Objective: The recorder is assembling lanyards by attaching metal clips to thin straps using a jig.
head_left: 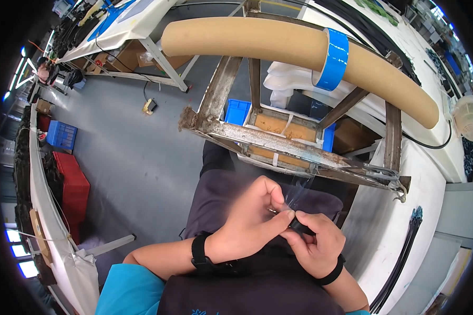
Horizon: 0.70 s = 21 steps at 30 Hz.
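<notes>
Over my lap, my left hand [255,218] and my right hand [320,241] meet at the fingertips. A small black piece [302,227], perhaps a strip end, is pinched between the thumb and fingers of my right hand. The thumb and fingers of my left hand are pressed together right beside it; what they grip is mostly hidden, though a bit of metal glints there. Fine pale translucent strands [298,191] rise from between the hands. Dark cloth [215,202] covers my lap below them.
A rusty metal frame [299,144] stands ahead, carrying a long cardboard tube [247,39] with a blue band [333,60]. On the white table [389,210] at right lies a bundle of black strips [402,257]. Red bins [72,184] and a blue crate [61,135] are at left.
</notes>
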Each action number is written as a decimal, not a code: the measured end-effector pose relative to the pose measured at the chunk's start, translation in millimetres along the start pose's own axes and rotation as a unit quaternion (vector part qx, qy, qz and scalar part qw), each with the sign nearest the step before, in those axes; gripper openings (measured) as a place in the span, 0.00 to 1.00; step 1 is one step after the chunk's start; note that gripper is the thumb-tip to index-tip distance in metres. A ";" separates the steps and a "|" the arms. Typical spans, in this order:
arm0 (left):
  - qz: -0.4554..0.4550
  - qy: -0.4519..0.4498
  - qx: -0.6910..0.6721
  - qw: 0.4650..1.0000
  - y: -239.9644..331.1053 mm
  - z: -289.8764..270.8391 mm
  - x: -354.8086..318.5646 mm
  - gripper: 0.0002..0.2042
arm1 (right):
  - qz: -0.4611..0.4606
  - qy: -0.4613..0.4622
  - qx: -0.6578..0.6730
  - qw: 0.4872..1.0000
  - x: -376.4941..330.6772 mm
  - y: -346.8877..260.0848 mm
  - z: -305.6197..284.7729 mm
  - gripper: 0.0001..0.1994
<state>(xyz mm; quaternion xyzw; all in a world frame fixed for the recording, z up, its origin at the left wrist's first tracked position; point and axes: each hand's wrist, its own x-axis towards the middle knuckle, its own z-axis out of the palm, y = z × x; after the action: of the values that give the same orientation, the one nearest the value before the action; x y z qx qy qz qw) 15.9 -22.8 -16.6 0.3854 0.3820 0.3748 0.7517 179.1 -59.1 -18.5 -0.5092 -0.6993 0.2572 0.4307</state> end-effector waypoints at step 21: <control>0.139 -0.092 0.293 0.942 26.2 -17.4 19.3 0.06 | 0.066 -0.078 0.015 0.995 11.2 -0.8 -22.6 0.12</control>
<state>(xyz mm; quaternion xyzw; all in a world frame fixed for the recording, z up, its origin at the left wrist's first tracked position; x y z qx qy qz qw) 2.1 9.9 -6.6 0.6707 0.3462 0.3101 0.5781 197.0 -50.7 -2.8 -0.5260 -0.6916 0.3344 0.3648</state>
